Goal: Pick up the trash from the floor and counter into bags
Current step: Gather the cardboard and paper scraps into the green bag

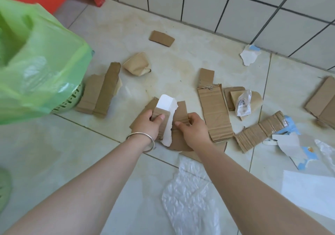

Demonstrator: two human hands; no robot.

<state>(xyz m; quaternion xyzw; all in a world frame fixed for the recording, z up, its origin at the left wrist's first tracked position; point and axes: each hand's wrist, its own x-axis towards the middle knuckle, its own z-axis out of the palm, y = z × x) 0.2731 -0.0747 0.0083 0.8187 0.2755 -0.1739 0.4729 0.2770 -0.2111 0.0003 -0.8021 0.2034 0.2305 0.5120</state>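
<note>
The green bag (41, 67), draped over a pale green basket (72, 98), is the landmark here; it stands open on the tiled floor (181, 58), and all the trash lies to its right. Nearest to it is a folded cardboard slab (101, 93), almost touching the basket. Further right lie a long cardboard strip (213, 111), a clear plastic sheet (190, 194) and torn blue-and-white paper (293, 144), well apart from the bag.

Between slab and strip, both hands work on one loose stack. The left hand (146, 124) has its grip closed around a small cardboard piece (161, 120), thumb on top, with a white paper strip (168, 120) lying against it. The right hand (192, 127) pinches the edge of the neighbouring cardboard sheet (181, 115), fingers curled shut on it.

The likely trouble is the stack itself: the pieces are loose and overlapping, so a lift could let the white strip slide out and fall. The bag's mouth looks slack, so stiff cardboard may catch its rim or tip the light basket.
</note>
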